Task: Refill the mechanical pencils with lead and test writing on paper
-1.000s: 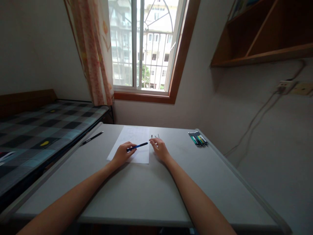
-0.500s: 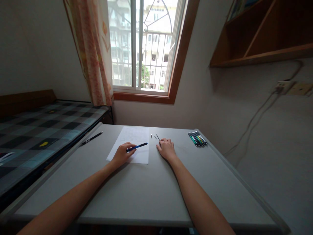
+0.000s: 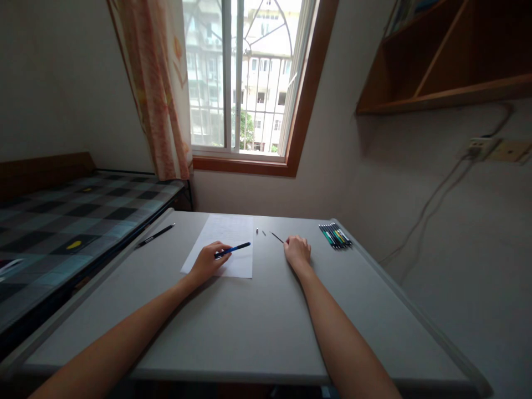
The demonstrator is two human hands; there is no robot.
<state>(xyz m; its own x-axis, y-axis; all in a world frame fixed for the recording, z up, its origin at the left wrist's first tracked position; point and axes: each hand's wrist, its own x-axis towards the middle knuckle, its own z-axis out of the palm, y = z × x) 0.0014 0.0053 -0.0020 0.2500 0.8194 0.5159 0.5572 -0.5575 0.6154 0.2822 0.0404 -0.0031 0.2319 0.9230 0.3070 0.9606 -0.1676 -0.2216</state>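
Note:
My left hand [image 3: 211,258] is closed around a blue pen [image 3: 239,247], which points to the right over a white sheet of paper [image 3: 239,267]. My right hand [image 3: 298,253] rests on the table to the right of the sheet, fingers curled. A thin dark pen refill [image 3: 276,237] sticks out from its thumb side toward the upper left; its other end is hidden by the hand. Between the sheet and the refill lie a small pen tip piece [image 3: 257,230] and what looks like a small spring [image 3: 264,233].
Several pens [image 3: 336,236] lie side by side at the back right of the white table [image 3: 233,332]. A black pen [image 3: 157,235] lies near the left edge. A bed [image 3: 83,221] stands on the left, and a wooden shelf [image 3: 449,98] hangs at upper right.
My right hand has slid to the right with the pen refill, which now lies at a flatter angle and shows more of its length. The left hand and blue pen have not moved.

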